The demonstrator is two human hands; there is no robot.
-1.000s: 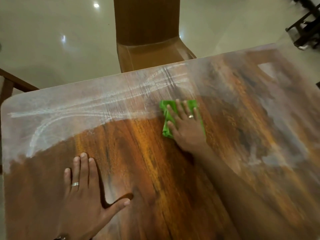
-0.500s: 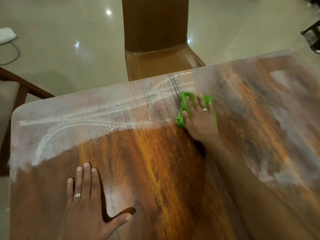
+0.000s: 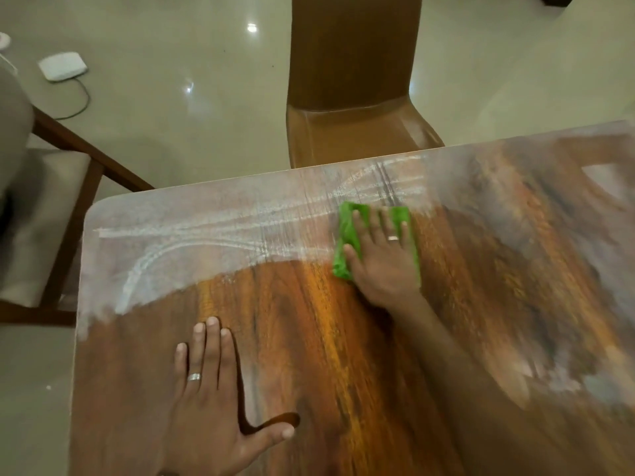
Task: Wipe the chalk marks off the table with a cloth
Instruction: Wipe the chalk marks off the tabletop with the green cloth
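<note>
A glossy brown wooden table [image 3: 309,338] fills the lower view. White chalk marks [image 3: 192,242] smear its far-left part in a wide band, with thinner streaks reaching the far edge. My right hand [image 3: 381,266] lies flat on a folded green cloth [image 3: 347,235], pressing it to the table at the right end of the chalk band. My left hand [image 3: 209,400] rests palm down on bare wood near the front left, fingers spread, holding nothing. Fainter pale smears [image 3: 549,372] show on the right side of the table.
A brown leather chair [image 3: 354,97] stands against the far table edge. A wooden-framed seat with a pale cushion [image 3: 44,218] is off the left corner. A small white device [image 3: 62,65] with a cable lies on the shiny tiled floor.
My right hand and the cloth slid up toward the far edge, then back a little into the chalk band. The left hand stayed planted; the camera view shifted.
</note>
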